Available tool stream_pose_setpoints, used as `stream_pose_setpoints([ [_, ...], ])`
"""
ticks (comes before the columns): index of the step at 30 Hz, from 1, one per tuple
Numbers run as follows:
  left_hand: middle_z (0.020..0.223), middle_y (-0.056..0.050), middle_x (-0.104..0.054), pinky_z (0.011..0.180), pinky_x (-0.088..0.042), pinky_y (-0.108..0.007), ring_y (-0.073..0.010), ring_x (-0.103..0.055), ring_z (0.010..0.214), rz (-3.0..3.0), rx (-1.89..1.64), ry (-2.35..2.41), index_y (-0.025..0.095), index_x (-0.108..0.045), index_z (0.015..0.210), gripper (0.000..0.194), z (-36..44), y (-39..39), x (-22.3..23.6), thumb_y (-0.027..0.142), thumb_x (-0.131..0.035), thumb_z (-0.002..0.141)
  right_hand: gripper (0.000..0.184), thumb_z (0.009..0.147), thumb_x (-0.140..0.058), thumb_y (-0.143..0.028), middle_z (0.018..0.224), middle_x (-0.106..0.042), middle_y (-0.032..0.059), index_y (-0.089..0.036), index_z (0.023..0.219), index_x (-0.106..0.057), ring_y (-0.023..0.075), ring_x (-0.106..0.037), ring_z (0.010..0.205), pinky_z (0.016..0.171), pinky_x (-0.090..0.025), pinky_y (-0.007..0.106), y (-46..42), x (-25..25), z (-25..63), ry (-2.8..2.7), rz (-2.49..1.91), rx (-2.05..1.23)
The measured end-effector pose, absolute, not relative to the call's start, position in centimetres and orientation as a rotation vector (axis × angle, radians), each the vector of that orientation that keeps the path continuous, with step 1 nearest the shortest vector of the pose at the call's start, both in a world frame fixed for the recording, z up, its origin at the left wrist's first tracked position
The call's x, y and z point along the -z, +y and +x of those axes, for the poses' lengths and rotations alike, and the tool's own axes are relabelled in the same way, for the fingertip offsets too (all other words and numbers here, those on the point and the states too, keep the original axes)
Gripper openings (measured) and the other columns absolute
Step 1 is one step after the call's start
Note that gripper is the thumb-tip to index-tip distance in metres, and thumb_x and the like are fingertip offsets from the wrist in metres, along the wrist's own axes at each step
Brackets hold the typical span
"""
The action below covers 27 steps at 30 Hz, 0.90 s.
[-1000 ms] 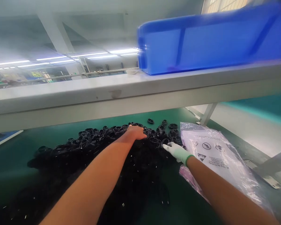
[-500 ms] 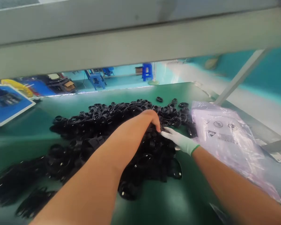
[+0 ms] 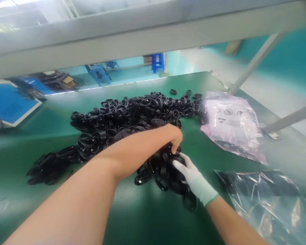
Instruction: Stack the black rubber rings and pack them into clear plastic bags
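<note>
A large heap of black coiled cables [image 3: 122,115] lies across the green table. My bare left hand [image 3: 177,137] reaches over the near right part of the heap, its fingers bent down around some of the coils. Just to its right, my right hand [image 3: 191,172] in a white glove grips a clump of black coiled cables [image 3: 165,173], thumb on top and the other fingers along the far side. The two hands are close together on the same clump. Most fingertips of my left hand are hidden behind the hand and the cables.
A pinkish printed plastic bag [image 3: 232,122] lies right of the heap, and a clear plastic bag [image 3: 267,200] is nearer at lower right. A blue white-edged panel [image 3: 10,102] stands at left. A grey beam [image 3: 132,47] crosses above; a slanted post [image 3: 255,64] rises at right.
Both hands have come nearer me, bringing a clump of cables at the heap's near right side. My view has shifted, and the clear bag at lower right now shows much more.
</note>
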<state>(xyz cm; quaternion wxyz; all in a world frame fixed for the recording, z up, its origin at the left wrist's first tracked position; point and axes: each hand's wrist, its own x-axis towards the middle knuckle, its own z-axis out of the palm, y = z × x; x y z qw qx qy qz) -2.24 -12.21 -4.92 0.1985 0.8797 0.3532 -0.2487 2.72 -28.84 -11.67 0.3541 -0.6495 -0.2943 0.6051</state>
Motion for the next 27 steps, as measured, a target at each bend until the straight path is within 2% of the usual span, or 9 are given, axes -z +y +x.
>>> stream_pose_setpoints([
  [3,0.1,-0.003,-0.065,0.081,-0.039,-0.041,-0.0301,-0.053,0.094,2.502,1.082,0.85,0.029,-0.067,0.083,0.059,-4.2,-15.6,3.6,0.036,-0.081,0.025,0.073,0.061,-0.064,-0.049,0.11,-0.058,0.0067,-0.022,0.124,-0.04,0.0225,-0.053,0.102,0.088,-0.041,0.035,-31.7,11.9,0.6,-0.759,-1.637,-1.47],
  [8,0.099,0.001,-0.065,0.083,-0.036,-0.039,-0.0253,-0.054,0.093,2.609,1.146,0.787,0.033,-0.065,0.083,0.051,-7.4,-21.2,2.7,0.035,-0.08,0.034,0.078,0.063,-0.061,-0.05,0.113,-0.057,0.0072,-0.018,0.129,-0.033,0.0224,-0.052,0.104,0.09,-0.04,0.034,-36.3,12.1,-3.9,-0.651,-1.647,-1.486],
  [11,0.1,-0.002,-0.063,0.086,-0.033,-0.039,-0.0234,-0.055,0.09,2.723,1.135,0.699,0.031,-0.065,0.083,0.049,-9.3,-24.3,3.2,0.031,-0.08,0.036,0.08,0.065,-0.057,-0.051,0.117,-0.054,0.0083,-0.019,0.132,-0.028,0.0235,-0.049,0.109,0.093,-0.037,0.035,-38.4,12.3,-6.1,-0.709,-1.769,-1.463],
  [14,0.112,-0.008,-0.056,0.091,-0.028,-0.041,-0.0265,-0.048,0.102,2.939,0.942,0.677,0.027,-0.065,0.089,0.04,-10.5,-25.9,3.5,0.031,-0.075,0.05,0.083,0.065,-0.056,-0.051,0.124,-0.048,0.0089,-0.022,0.135,-0.022,0.025,-0.045,0.115,0.095,-0.034,0.038,-39.3,12.6,-6.3,-0.847,-1.9,-1.473],
  [18,0.119,-0.012,-0.05,0.101,-0.012,-0.045,-0.0288,-0.039,0.112,3.171,0.499,0.745,0.021,-0.062,0.096,0.035,-11.7,-25.8,1.3,0.027,-0.066,0.062,0.089,0.062,-0.062,-0.044,0.136,-0.034,0.0086,-0.024,0.137,-0.017,0.0249,-0.035,0.123,0.099,-0.03,0.037,-38.7,12.3,-3.5,-1.059,-1.896,-1.541],
  [20,0.115,-0.009,-0.051,0.1,-0.016,-0.041,-0.0257,-0.041,0.109,3.102,0.153,0.887,0.021,-0.058,0.101,0.035,-13.3,-26.4,-0.5,0.024,-0.062,0.066,0.085,0.064,-0.059,-0.04,0.139,-0.029,0.0093,-0.022,0.136,-0.019,0.0249,-0.034,0.124,0.099,-0.03,0.037,-38.5,11.7,-1.4,-1.145,-1.866,-1.538],
  [23,0.107,-0.004,-0.053,0.085,-0.033,-0.033,-0.0213,-0.047,0.1,2.674,-0.238,1.262,0.024,-0.053,0.1,0.027,-17.1,-30.4,-1.4,0.027,-0.055,0.073,0.064,0.072,-0.049,-0.04,0.131,-0.041,0.0123,-0.017,0.129,-0.032,0.0232,-0.046,0.114,0.092,-0.039,0.036,-39.3,10.8,2.2,-1.206,-1.793,-1.56],
  [25,0.093,0.001,-0.057,0.069,-0.037,-0.026,-0.0162,-0.053,0.084,2.299,-0.232,1.463,0.026,-0.053,0.088,0.012,-19.4,-35.3,0.3,0.028,-0.05,0.077,0.052,0.075,-0.042,-0.04,0.119,-0.051,0.0135,-0.015,0.12,-0.04,0.0221,-0.051,0.108,0.091,-0.04,0.036,-40.4,10.7,4.7,-1.228,-1.842,-1.458],
  [27,0.079,0.004,-0.057,0.059,-0.036,-0.023,-0.0128,-0.054,0.068,1.964,-0.1,1.573,0.026,-0.052,0.075,0.004,-20.4,-40.6,3.4,0.026,-0.048,0.076,0.045,0.077,-0.04,-0.039,0.113,-0.053,0.0145,-0.013,0.113,-0.045,0.0227,-0.05,0.107,0.096,-0.035,0.036,-41.2,11.0,6.6,-1.32,-1.973,-1.254],
])
